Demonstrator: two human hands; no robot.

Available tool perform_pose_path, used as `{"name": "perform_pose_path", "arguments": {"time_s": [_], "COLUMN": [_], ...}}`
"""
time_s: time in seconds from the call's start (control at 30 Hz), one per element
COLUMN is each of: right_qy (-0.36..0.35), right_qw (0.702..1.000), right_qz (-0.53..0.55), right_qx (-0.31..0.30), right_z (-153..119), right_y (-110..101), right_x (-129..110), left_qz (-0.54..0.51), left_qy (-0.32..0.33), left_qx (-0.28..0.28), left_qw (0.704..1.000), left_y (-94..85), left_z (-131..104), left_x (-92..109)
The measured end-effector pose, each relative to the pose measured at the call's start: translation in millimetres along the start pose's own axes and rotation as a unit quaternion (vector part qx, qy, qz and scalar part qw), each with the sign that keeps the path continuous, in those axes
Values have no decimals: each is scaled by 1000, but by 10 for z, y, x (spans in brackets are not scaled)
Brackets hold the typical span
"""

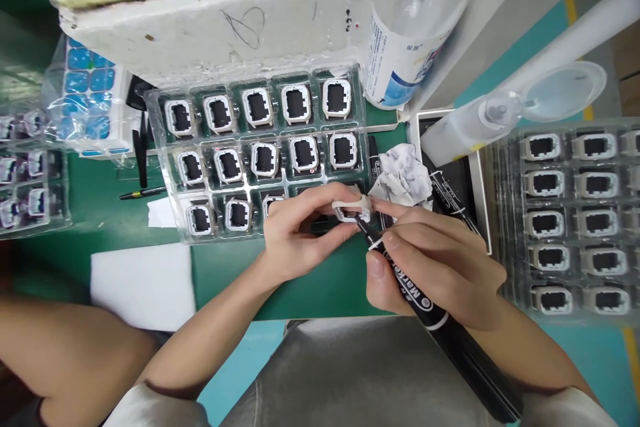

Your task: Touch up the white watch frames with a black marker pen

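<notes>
Between the thumb and fingers of my left hand (305, 230) is a small whitish watch-case-like frame (344, 209), tilted so that its opening shows. My right hand (435, 260) grips a black marker pen (417, 290) like a writing tool, its tip at the inside of the frame. Whether the tip touches the frame I cannot tell. Just beyond both hands lies a clear plastic tray (240, 137) with rows of similar frames, each showing a black centre. My left hand covers part of its nearest row.
Crumpled paper (400, 173) and more markers (453, 200) lie right of the tray. A labelled bottle (410, 33) and a clear dispenser bottle (475, 123) stand behind. Stacked trays (575, 220) are at right. A white cloth (145, 283) and another person's arm (70, 353) are at left.
</notes>
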State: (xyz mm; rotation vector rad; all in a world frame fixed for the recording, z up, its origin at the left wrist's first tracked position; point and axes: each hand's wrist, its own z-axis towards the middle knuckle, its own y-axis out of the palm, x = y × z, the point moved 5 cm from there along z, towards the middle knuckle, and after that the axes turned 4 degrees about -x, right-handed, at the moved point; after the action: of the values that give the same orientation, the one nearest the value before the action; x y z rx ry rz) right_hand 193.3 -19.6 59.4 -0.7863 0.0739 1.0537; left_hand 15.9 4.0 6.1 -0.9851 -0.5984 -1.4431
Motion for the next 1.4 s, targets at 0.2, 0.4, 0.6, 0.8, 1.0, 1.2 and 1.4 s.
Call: {"name": "perform_pose_path", "arguments": {"time_s": [0.2,0.4,0.6,0.8,1.0,1.2,1.4], "right_qy": [12,10,13,2,3,42,22], "right_qw": [999,996,996,996,996,995,995], "right_qz": [38,63,88,84,86,94,88], "right_qx": [-17,-68,-26,-34,-28,-17,35], "right_z": [10,8,25,27,45,-31,-24], "right_y": [4,-8,-20,-13,-83,-108,-98], "right_x": [31,82,84,89,94,167,152], "left_qz": [12,24,41,0,57,237,342], "left_qy": [-7,-20,-29,-24,-25,-32,-72], "left_qx": [-3,-2,2,-23,-58,-82,-142], "left_qw": [1000,999,999,999,996,967,926], "left_y": [9,3,-4,-16,-49,-491,-679], "left_z": [8,8,10,52,100,208,23], "left_x": [50,74,83,104,84,240,268]}}
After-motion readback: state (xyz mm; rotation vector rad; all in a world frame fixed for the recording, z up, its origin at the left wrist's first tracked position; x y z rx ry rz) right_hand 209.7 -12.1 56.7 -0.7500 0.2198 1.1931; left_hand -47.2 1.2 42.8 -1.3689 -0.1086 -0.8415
